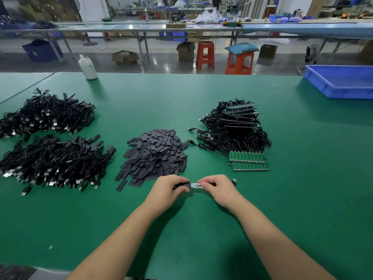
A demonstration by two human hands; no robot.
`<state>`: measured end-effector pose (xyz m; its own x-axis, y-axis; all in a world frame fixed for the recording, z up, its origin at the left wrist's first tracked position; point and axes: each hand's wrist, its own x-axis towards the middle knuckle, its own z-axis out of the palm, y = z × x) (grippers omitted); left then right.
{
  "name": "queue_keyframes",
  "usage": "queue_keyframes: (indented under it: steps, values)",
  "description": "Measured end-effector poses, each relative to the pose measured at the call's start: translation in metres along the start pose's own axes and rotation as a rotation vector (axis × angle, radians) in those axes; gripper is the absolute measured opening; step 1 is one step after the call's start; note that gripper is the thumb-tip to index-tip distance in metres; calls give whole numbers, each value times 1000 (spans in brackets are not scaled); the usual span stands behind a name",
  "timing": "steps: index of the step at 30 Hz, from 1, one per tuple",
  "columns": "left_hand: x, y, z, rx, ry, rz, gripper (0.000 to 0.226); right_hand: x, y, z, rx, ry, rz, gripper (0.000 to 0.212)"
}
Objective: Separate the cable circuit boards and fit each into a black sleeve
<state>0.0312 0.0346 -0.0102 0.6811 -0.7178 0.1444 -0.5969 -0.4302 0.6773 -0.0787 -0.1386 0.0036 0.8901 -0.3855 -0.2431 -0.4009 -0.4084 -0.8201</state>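
Low over the matte green desk (181, 229), both hands meet. Left hand (168, 188), fingers curled, pinches a flat black sleeve (182, 185); right hand (217, 188) pinches a small green circuit board (195, 185), its bare end showing between the two grips, its far end hidden. Just beyond lies a loose heap of flat, dull sleeve strips (154, 154). Right of it: tangled glossy cables with joined green board panels (249, 163). Left: two mounds of sleeved cables (52, 146). Blue plastic tray (341, 81), far right.
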Motion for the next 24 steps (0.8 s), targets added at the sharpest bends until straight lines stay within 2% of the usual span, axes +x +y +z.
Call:
queue_keyframes:
  steps: [5, 16, 24]
  values:
    - [-1, -1, 0, 22, 49, 13, 17, 1, 2, -1, 35, -5, -6, 18]
    - [-3, 1, 3, 9, -2, 73, 26, -1, 4, -1, 123, -23, 19, 20]
    - [-4, -1, 4, 40, -27, 109, 23, 0, 4, 2, 106, -15, 31, 17]
